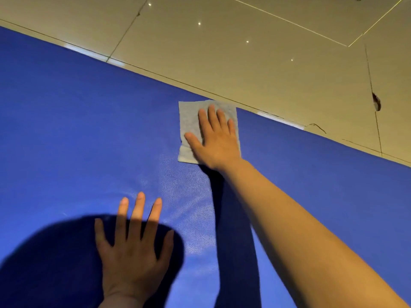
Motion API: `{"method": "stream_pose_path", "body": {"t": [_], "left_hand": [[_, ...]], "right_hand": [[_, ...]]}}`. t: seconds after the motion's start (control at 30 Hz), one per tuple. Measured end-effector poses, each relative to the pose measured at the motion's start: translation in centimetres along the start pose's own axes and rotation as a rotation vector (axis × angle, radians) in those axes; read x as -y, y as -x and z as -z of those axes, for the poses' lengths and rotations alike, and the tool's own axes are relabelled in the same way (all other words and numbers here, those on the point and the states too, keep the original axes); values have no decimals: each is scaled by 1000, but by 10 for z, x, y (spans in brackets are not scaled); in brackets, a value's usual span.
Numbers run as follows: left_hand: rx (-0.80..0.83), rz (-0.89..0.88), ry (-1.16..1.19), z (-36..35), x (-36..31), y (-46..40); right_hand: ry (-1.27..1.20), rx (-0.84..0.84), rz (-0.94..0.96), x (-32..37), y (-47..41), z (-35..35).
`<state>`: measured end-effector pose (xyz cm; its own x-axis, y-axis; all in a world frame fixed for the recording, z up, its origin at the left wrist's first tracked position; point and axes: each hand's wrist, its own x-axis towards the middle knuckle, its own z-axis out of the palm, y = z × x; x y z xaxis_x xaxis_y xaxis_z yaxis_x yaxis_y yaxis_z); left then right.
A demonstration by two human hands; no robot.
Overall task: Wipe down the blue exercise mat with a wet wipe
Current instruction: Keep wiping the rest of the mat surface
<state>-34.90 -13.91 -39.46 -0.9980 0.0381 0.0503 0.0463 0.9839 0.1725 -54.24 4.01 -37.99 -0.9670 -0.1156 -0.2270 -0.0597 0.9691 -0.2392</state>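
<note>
Right hand (214, 138) is flat on the wet wipe (191, 127), fingers straight and spread, palm pressing it onto the blue exercise mat (66, 121) just right of centre frame, hard up against the mat's far edge. Not gripping, only pressing, so friction alone is moving that wipe. Left hand (133, 245) sits low in the frame, lower left of centre, also flat w/ fingers splayed on the mat, holding nothing, looks like a brace for body weight. The 2 hands are well apart. The wipe's top corner is at, maybe just over, the line where mat meets the tiled floor (266, 52), which fills the upper right of frame; can't tell if it overhangs. Risk no. 1, as I read it: one more push outward and the wipe rides off the edge onto the floor, picks up grit, then drags it back across the mat. Risk no. 2: w/ an open palm the wipe could bunch or fold under the heel of the hand, its lower left corner already looks doubled over, so coverage shrinks. Risk no. 3: a shiny patch mid-frame below the wipe looks damp, and the left hand is close to it; weight on a slick surface could slip. Big areas at left and far right show no sheen, so plenty seems left to do.
</note>
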Motion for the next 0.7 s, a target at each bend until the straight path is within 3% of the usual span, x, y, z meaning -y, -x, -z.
{"method": "stream_pose_path", "body": {"t": [0.07, 0.17, 0.23, 0.3, 0.4, 0.57, 0.63, 0.7], "left_hand": [[-10, -1, 4, 2, 1, -1], [-22, -6, -36, 2, 1, -2], [-22, -8, -57, 1, 1, -1], [-27, -11, -70, -1, 1, 0], [-36, 5, -29, -5, 0, 1], [-121, -54, 73, -13, 8, -2], [-149, -58, 58, -13, 8, 0], [-97, -3, -8, -10, 5, 2]], "right_hand": [[40, -22, -22, -32, 3, 7], [-46, -134, -438, -65, 12, 12], [-112, -176, -628, -51, 7, 7], [-133, -160, -643, -17, -10, 3], [-47, -93, -369, 52, -41, -7], [82, 177, 244, 175, -73, -24], [123, 201, 386, 174, -82, -20], [131, 150, 388, 146, -89, -14]]}}
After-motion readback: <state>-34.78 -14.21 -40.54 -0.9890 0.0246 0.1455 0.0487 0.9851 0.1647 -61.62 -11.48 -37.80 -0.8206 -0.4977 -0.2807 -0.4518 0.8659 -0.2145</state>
